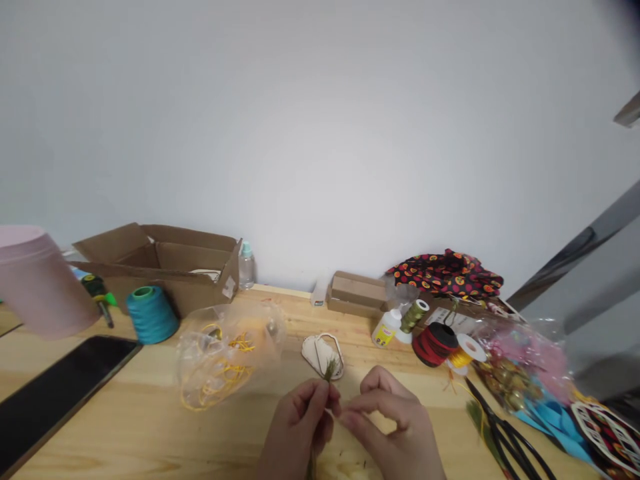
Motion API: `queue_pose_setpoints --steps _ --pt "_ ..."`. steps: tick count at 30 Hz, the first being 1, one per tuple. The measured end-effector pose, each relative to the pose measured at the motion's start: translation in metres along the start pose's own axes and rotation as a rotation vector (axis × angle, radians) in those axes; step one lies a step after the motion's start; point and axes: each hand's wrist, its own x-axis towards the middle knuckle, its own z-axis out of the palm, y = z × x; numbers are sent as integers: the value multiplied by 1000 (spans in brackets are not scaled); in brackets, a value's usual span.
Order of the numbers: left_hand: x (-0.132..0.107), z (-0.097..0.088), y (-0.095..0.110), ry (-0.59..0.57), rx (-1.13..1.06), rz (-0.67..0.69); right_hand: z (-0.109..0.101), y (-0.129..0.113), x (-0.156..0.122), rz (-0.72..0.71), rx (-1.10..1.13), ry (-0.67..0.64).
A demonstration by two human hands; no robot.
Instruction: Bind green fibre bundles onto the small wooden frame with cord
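Note:
My left hand (299, 427) pinches a thin stem with a small green tuft (329, 371) at its top, and the stem's lower end hangs below the hand. My right hand (390, 427) is close beside it, its fingertips closed on the same stem just under the tuft. Behind the tuft lies a white oval cutout (323, 357) with a looped outline. To the left of my hands sits a clear plastic bag (225, 353) holding yellow cord.
Thread spools (435, 343), a glue bottle (387, 328) and black-handled scissors (505, 433) lie right on the wooden table (240, 443). A cardboard box (155, 263), teal thread cone (151, 315), black phone (55, 400) and blurred pink cup (35, 280) stand left.

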Motion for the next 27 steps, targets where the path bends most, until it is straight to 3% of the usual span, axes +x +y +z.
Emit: queue_pose_setpoints --steps 3,5,12,18,27 --pt "3 -5 6 23 36 48 -13 -13 1 -101 -25 -274" --pt "3 -4 10 14 34 65 -16 -18 3 -131 -62 -350" --pt "-8 9 4 -133 -70 -37 1 -4 9 -149 -222 -22" --pt "-10 6 -1 -153 44 -65 2 0 7 -73 -187 10" --pt "-16 4 11 -135 388 -13 -2 3 11 116 -1 -43"
